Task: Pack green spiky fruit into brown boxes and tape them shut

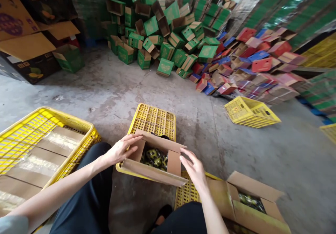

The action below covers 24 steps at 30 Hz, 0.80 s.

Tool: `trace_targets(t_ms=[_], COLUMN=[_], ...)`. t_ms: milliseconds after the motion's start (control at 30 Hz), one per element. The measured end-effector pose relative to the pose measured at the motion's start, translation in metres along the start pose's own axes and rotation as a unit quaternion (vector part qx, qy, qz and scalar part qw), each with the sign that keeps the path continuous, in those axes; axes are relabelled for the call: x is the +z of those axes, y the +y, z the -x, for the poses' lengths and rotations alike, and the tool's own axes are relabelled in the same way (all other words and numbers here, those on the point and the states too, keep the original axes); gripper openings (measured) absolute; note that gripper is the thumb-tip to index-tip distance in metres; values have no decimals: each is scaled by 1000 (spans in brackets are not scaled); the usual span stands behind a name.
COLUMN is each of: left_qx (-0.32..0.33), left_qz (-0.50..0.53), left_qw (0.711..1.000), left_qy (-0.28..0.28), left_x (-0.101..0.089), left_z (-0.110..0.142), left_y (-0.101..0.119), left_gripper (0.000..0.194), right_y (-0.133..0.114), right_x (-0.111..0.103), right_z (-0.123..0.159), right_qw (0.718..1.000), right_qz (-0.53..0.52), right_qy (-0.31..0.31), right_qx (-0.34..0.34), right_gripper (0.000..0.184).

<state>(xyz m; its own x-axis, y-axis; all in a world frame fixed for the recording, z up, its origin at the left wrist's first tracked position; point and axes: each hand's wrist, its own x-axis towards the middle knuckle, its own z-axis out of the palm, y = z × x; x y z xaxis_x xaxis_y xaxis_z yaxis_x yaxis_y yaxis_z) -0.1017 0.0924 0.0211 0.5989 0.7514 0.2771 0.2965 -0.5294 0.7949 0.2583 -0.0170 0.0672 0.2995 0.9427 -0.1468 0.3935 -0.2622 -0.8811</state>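
Observation:
A small brown cardboard box (147,171) with raised flaps rests on an upturned yellow plastic crate (154,120) in front of me. Dark green and yellow items (154,157) lie inside it. My left hand (122,150) lies on the box's left flap with its fingers stretched out flat. My right hand (193,167) touches the right flap, fingers spread and slightly bent. Neither hand grips anything.
A large yellow crate (78,125) holding taped cartons stands at my left. Another open box (252,206) with similar items sits at lower right on a yellow crate. Piles of green boxes (165,34) and red and blue boxes (252,66) fill the back. A tipped yellow crate (250,112) lies right.

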Motion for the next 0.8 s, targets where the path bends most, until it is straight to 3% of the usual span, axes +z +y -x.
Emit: trace_targets(t_ms=[100,267,367,433,633,800], left_qx=[32,-16,-23,-19,-22,-44], left_qz=[-74,-178,-208,-225,-290,-290], left_qw=[995,973,966,964,952,949], left_qy=[-50,-146,-152,-142,-98,-116], left_x=[8,18,20,22,38,42], left_z=[-2,-6,-9,-11,-10,-14], left_y=[-5,-17,-19,-17,2,12], left_gripper=[62,107,127,130,124,107], right_y=[2,11,16,17,12,2], right_x=[6,11,19,25,38,25], right_z=[1,3,-1,-3,6,16], right_qw=[993,965,944,934,921,933], right_qz=[103,202,254,290,359,312], right_qy=[-37,-165,-210,-208,-153,-133], right_qx=[-44,-21,1,10,-4,-118], right_gripper=[67,99,120,126,115,88])
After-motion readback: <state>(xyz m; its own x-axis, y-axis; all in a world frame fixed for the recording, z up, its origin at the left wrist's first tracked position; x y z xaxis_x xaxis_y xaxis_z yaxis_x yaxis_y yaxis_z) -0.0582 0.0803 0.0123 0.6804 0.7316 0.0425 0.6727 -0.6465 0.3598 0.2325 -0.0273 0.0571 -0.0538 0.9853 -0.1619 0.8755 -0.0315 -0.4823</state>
